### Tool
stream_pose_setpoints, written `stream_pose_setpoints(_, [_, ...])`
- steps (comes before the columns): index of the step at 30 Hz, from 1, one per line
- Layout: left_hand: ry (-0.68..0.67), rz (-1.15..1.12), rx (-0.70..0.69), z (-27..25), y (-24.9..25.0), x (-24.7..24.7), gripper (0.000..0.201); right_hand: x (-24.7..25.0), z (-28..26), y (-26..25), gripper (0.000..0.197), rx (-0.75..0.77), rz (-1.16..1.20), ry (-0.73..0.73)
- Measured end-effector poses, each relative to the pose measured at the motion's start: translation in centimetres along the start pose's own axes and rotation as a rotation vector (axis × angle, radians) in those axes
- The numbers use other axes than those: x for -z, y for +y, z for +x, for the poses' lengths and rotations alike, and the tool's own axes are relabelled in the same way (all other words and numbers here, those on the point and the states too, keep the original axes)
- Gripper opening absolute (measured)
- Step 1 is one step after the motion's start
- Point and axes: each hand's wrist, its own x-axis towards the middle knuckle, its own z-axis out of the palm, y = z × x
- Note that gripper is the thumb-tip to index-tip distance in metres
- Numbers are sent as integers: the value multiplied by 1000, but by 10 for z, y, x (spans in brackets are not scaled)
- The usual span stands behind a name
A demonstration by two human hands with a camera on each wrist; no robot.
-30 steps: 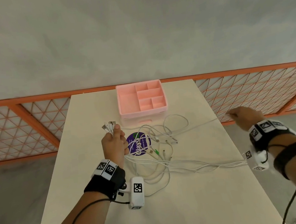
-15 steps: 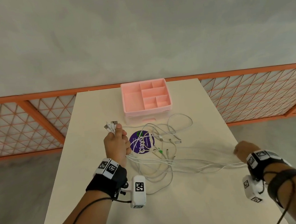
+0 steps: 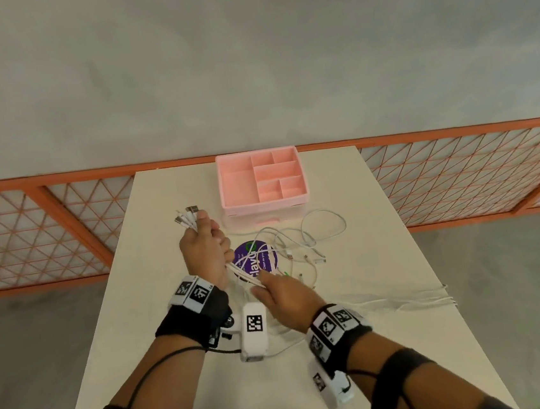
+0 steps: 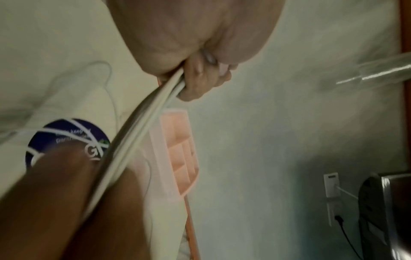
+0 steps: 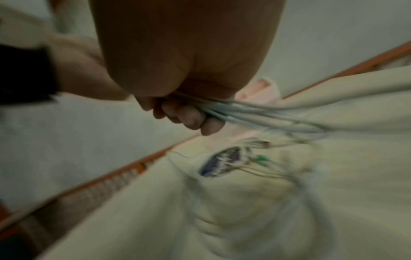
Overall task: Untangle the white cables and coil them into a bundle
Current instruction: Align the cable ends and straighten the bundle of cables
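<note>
Several white cables (image 3: 302, 241) lie in loose loops on the cream table (image 3: 160, 315), over a round purple sticker (image 3: 255, 261). My left hand (image 3: 204, 251) grips a bunch of them in a fist, their USB plugs (image 3: 186, 215) sticking out above the fingers; the strands (image 4: 142, 123) run down from it. My right hand (image 3: 280, 295) sits close beside the left wrist, fingers curled round the same strands (image 5: 240, 110) just below the fist. More cable (image 3: 415, 304) trails off to the table's right edge.
A pink divided organiser tray (image 3: 261, 180) stands at the far end of the table. An orange mesh railing (image 3: 459, 177) runs behind the table on both sides. The grey floor (image 3: 37, 345) lies beyond the table's edges.
My right hand has swung in from the table's right edge to the cables just below my left fist. The left hand has held its bunch in place.
</note>
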Motion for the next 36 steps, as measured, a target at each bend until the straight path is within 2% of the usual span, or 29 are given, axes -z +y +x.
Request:
stream_pose_setpoints(3, [89,-83,-22,14,12,16,42,8,-21,48,41,-159,-119,-82])
stream_pose_setpoints(6, [114,-99,-13,15,2,26,43,23,-42,91,40,-257,-186,-110])
stream_pose_setpoints(10, [112,-89,24,9,-13,26,44,43,-58,123,38,-344,-227,-139])
stream_pose_setpoints(15, [75,-101,23,11,-5,26,44,78,-72,151,40,-400,-269,-99])
stream_pose_setpoints(19, [90,-116,-13,17,10,33,44,107,-85,184,41,-584,-319,-45])
stream_pose_setpoints(21, [98,-135,-12,23,17,42,44,127,-94,199,34,-654,-351,87])
stream_pose_setpoints(23, [94,-125,12,24,17,49,44,147,-98,204,24,-641,-376,367])
stream_pose_setpoints(25, [65,-107,55,21,11,49,44,159,-93,206,32,-601,-405,651])
stream_pose_setpoints(27, [18,-69,112,16,5,47,44,156,-89,210,41,-620,-405,766])
stream_pose_setpoints(29, [-60,-8,173,12,1,45,43,141,-88,219,37,-673,-419,709])
stream_pose_setpoints(31, [-153,77,214,5,-2,43,41,118,-91,224,38,-721,-374,554])
stream_pose_setpoints(36, [-292,258,243,-9,-7,39,34,62,-93,212,17,-744,-449,-71])
